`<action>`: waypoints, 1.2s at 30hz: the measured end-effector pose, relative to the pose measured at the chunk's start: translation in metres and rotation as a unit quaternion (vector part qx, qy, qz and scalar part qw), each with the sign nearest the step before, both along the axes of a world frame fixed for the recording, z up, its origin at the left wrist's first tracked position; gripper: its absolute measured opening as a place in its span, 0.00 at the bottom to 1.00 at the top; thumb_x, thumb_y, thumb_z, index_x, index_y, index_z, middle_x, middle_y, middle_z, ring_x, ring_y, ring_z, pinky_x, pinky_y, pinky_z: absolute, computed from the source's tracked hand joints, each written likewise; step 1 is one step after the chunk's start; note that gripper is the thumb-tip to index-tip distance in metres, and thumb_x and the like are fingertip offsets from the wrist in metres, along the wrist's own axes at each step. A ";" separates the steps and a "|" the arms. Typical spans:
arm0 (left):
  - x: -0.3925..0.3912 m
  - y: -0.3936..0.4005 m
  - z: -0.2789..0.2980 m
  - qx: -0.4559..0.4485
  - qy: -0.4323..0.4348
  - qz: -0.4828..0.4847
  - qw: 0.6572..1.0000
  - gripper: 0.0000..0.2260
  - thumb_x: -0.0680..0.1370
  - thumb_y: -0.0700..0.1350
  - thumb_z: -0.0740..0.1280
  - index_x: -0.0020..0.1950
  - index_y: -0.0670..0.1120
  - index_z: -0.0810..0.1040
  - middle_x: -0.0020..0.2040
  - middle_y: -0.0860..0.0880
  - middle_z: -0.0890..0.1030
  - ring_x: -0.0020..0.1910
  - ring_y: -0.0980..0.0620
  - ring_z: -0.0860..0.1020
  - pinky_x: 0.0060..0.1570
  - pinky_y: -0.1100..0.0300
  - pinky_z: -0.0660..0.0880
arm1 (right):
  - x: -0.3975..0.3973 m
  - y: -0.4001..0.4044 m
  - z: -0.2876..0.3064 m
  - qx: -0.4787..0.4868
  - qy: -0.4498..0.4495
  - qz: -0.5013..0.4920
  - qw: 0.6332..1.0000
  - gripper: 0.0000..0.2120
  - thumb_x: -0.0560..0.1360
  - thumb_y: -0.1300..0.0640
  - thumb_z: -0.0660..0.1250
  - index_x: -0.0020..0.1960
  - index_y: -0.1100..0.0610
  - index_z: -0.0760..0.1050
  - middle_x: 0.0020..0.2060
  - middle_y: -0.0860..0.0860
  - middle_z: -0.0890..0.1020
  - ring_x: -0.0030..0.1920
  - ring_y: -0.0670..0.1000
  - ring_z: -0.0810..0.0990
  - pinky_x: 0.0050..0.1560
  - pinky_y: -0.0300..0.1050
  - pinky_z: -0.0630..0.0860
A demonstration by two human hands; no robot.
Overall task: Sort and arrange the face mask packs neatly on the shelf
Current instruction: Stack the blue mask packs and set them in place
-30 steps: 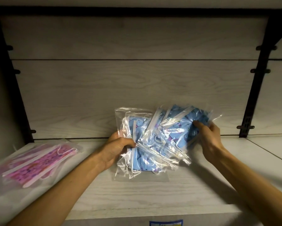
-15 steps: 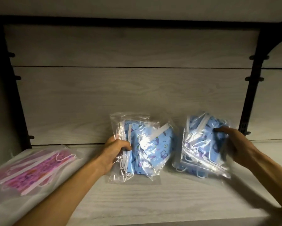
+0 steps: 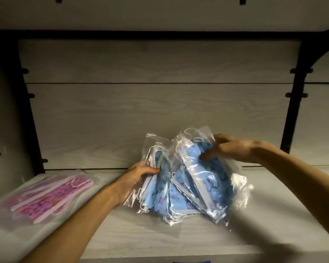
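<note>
**Blue packs bunched at centre, pink packs flat at left**

The blue face mask packs (image 3: pixel 190 179) are clear plastic bags holding light-blue printed masks with white ear loops. They overlap in a tilted, fanned bunch at the middle of the pale wood-grain shelf (image 3: pixel 178 236), lower edges on the board, tops leaning toward the back panel. The front-most bag slants down to the right. The pink face mask packs (image 3: pixel 45 196), in frosted bags, lie flat at the left end, well apart from the blue ones.
</note>
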State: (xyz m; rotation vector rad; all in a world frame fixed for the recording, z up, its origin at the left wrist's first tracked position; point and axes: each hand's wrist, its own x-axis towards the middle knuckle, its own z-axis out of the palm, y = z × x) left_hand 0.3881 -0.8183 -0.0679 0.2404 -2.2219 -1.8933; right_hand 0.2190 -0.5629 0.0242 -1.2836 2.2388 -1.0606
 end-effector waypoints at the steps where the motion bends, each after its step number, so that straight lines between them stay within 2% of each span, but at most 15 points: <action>1: 0.001 0.000 0.000 -0.004 -0.001 0.004 1.000 0.25 0.65 0.58 0.77 0.56 0.45 0.80 0.52 0.46 0.87 0.57 0.41 0.82 0.71 0.39 0.67 | 0.001 -0.005 -0.001 0.008 0.001 0.007 1.000 0.12 0.70 0.50 0.76 0.49 0.56 0.82 0.46 0.52 0.87 0.46 0.52 0.86 0.49 0.43 0.81; 3: 0.003 -0.001 0.001 -0.011 -0.002 0.004 1.000 0.26 0.64 0.60 0.78 0.55 0.47 0.81 0.54 0.47 0.86 0.58 0.42 0.82 0.72 0.40 0.66 | 0.003 -0.011 -0.002 0.009 -0.013 0.017 1.000 0.13 0.70 0.53 0.74 0.47 0.62 0.81 0.43 0.60 0.85 0.43 0.56 0.83 0.51 0.52 0.79; 5: 0.003 -0.003 0.002 -0.011 -0.002 0.015 1.000 0.21 0.67 0.58 0.76 0.54 0.47 0.84 0.53 0.46 0.87 0.57 0.43 0.83 0.70 0.42 0.68 | 0.001 -0.009 -0.001 -0.002 -0.073 0.028 0.997 0.18 0.68 0.55 0.74 0.51 0.69 0.80 0.49 0.68 0.83 0.46 0.61 0.83 0.54 0.58 0.79; 9: 0.001 -0.007 0.003 -0.015 -0.010 0.052 0.998 0.12 0.76 0.49 0.72 0.54 0.44 0.85 0.51 0.44 0.87 0.53 0.44 0.84 0.56 0.55 0.75 | -0.012 0.001 0.007 -0.011 -0.124 0.035 0.992 0.24 0.61 0.55 0.76 0.51 0.70 0.81 0.54 0.70 0.82 0.49 0.64 0.81 0.52 0.50 0.78; 11: 0.001 -0.006 0.004 -0.007 -0.015 0.060 0.998 0.12 0.77 0.49 0.72 0.55 0.43 0.84 0.51 0.44 0.87 0.50 0.46 0.84 0.50 0.59 0.76 | -0.014 0.002 0.010 0.005 -0.123 0.057 0.991 0.18 0.63 0.57 0.74 0.50 0.66 0.83 0.52 0.67 0.83 0.48 0.59 0.83 0.50 0.45 0.78; 13: 0.002 -0.005 0.005 -0.027 -0.015 0.051 0.998 0.13 0.76 0.52 0.72 0.55 0.45 0.85 0.52 0.47 0.87 0.53 0.47 0.83 0.55 0.56 0.74 | -0.009 -0.001 0.010 0.014 -0.086 0.067 0.994 0.12 0.66 0.59 0.73 0.49 0.61 0.85 0.48 0.59 0.86 0.46 0.55 0.85 0.46 0.42 0.80; 17: 0.003 -0.006 0.002 -0.029 -0.025 0.008 0.999 0.14 0.78 0.56 0.68 0.57 0.51 0.86 0.58 0.53 0.85 0.62 0.51 0.80 0.68 0.51 0.67 | 0.003 -0.022 -0.001 0.017 0.044 0.044 0.998 0.12 0.71 0.56 0.76 0.53 0.58 0.82 0.46 0.52 0.87 0.48 0.52 0.85 0.50 0.40 0.81; 19: 0.004 -0.006 -0.002 0.003 -0.030 0.000 1.000 0.18 0.76 0.57 0.69 0.61 0.51 0.84 0.64 0.52 0.83 0.67 0.50 0.77 0.75 0.46 0.61 | 0.006 -0.029 -0.010 0.020 0.051 0.035 0.998 0.10 0.73 0.56 0.75 0.53 0.56 0.81 0.46 0.49 0.87 0.48 0.49 0.85 0.50 0.39 0.80; 22: 0.004 -0.007 -0.001 0.015 -0.040 -0.014 0.999 0.23 0.72 0.61 0.69 0.63 0.53 0.83 0.68 0.49 0.80 0.72 0.46 0.73 0.77 0.41 0.58 | 0.009 -0.027 -0.021 0.035 0.039 0.038 0.998 0.07 0.75 0.57 0.73 0.53 0.53 0.81 0.46 0.46 0.87 0.48 0.45 0.85 0.50 0.37 0.80; 24: 0.004 -0.007 0.001 -0.001 -0.043 -0.014 0.999 0.16 0.76 0.61 0.66 0.56 0.55 0.86 0.63 0.50 0.82 0.68 0.46 0.76 0.75 0.40 0.61 | 0.011 -0.024 -0.023 0.039 0.062 0.037 0.997 0.10 0.76 0.59 0.72 0.57 0.53 0.80 0.51 0.50 0.86 0.52 0.50 0.85 0.56 0.46 0.80; 26: 0.002 -0.010 0.002 0.052 -0.032 -0.018 0.998 0.15 0.79 0.55 0.64 0.49 0.50 0.88 0.53 0.47 0.85 0.59 0.45 0.80 0.70 0.40 0.69 | 0.017 -0.021 -0.019 0.058 0.125 0.036 0.990 0.15 0.77 0.63 0.69 0.62 0.53 0.77 0.54 0.52 0.85 0.55 0.52 0.83 0.58 0.51 0.80; 29: -0.001 -0.012 0.011 0.117 -0.047 -0.023 0.992 0.19 0.82 0.49 0.60 0.43 0.45 0.88 0.43 0.44 0.85 0.42 0.46 0.83 0.48 0.51 0.80 | 0.030 -0.022 0.001 0.073 0.219 0.039 0.972 0.16 0.77 0.67 0.67 0.62 0.55 0.75 0.54 0.53 0.82 0.55 0.53 0.82 0.56 0.51 0.80; 32: -0.005 -0.013 0.025 0.146 -0.080 -0.040 0.985 0.21 0.82 0.46 0.58 0.37 0.40 0.85 0.34 0.43 0.84 0.30 0.49 0.82 0.32 0.59 0.80 | 0.051 -0.029 0.019 0.070 0.267 0.079 0.958 0.16 0.74 0.67 0.68 0.60 0.57 0.75 0.51 0.53 0.82 0.52 0.54 0.81 0.52 0.51 0.79; 34: -0.006 -0.013 0.034 0.144 -0.078 -0.051 0.985 0.23 0.83 0.46 0.57 0.36 0.40 0.85 0.33 0.43 0.84 0.30 0.49 0.83 0.33 0.59 0.81 | 0.063 -0.038 0.023 0.091 0.300 0.095 0.945 0.17 0.73 0.65 0.70 0.61 0.56 0.75 0.51 0.53 0.82 0.51 0.54 0.81 0.51 0.51 0.79; 36: -0.001 -0.011 0.042 0.147 -0.060 -0.064 0.985 0.22 0.84 0.49 0.56 0.44 0.41 0.86 0.39 0.43 0.86 0.37 0.48 0.85 0.39 0.58 0.83 | 0.069 -0.045 0.024 0.108 0.330 0.087 0.934 0.14 0.74 0.63 0.70 0.59 0.57 0.77 0.50 0.54 0.82 0.50 0.56 0.81 0.51 0.54 0.79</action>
